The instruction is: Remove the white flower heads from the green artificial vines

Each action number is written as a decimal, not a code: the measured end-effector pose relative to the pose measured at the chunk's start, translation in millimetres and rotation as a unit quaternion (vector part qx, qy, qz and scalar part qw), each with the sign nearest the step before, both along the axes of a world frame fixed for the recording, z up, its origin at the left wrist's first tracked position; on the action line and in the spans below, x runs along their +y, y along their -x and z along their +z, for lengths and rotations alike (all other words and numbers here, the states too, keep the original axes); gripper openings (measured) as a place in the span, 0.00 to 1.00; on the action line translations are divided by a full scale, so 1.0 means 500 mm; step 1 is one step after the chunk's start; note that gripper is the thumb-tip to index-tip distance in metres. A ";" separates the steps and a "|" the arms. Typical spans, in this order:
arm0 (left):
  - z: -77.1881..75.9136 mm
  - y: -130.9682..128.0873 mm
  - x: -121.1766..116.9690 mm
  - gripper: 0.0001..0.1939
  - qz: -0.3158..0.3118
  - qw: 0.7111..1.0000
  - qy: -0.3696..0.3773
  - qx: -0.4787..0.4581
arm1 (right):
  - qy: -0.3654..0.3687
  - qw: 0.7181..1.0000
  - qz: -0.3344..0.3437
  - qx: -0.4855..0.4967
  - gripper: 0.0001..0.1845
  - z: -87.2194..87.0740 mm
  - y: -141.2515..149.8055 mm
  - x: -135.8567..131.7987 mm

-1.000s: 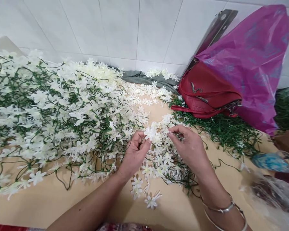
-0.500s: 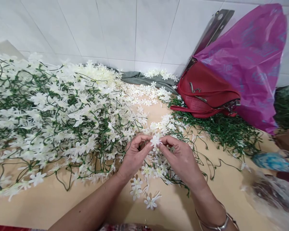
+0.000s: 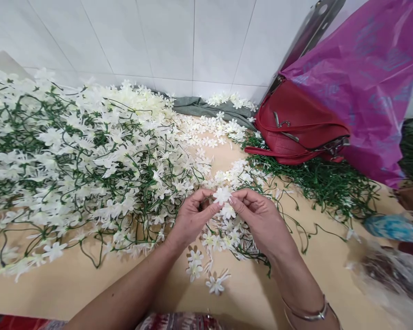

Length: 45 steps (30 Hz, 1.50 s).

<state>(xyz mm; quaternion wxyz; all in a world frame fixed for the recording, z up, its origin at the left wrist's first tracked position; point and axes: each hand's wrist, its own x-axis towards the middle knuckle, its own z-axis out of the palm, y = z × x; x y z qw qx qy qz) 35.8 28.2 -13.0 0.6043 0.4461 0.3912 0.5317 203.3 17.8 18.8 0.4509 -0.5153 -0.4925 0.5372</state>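
Apparently craft workspace: tiled wall (image 3: 168, 41), table (image 3: 37, 293) heaped with artificial flowers (image 3: 124, 160).

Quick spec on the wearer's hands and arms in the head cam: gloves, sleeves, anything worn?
Left hand and right hand: five-fingered, ungloved, no ring visible. No sleeve on the visible left forearm or right forearm. Right wrist end wears a thin, rounded, shiny silver-toned bangle, cut off by the frame edge; nothing worn on the left wrist. No cables.

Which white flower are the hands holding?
The artificial flower raised between the left hand and right hand; the other white flowers lie heaped or scattered around.
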 end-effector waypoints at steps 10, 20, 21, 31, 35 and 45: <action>-0.004 0.003 0.003 0.18 0.000 0.997 0.052 -0.051 | -0.180 0.964 -0.080 -0.177 0.05 0.006 -0.005 0.000; -0.011 -0.001 0.001 0.17 0.016 0.988 0.096 -0.122 | -0.202 0.960 -0.015 -0.192 0.07 0.018 0.009 -0.011; -0.009 0.000 0.001 0.17 0.006 0.990 0.086 -0.110 | -0.197 0.962 -0.010 -0.191 0.07 0.016 0.008 -0.011; 0.000 0.001 -0.008 0.08 0.051 0.995 -0.066 0.058 | -0.175 0.961 -0.045 -0.208 0.09 0.018 0.024 -0.011; -0.006 0.002 -0.014 0.08 0.066 0.989 -0.086 0.103 | -0.175 0.958 -0.039 -0.222 0.09 0.017 0.028 -0.011; 0.000 -0.002 -0.019 0.14 0.026 0.995 -0.037 0.091 | -0.147 0.962 -0.061 -0.223 0.09 0.019 0.028 -0.011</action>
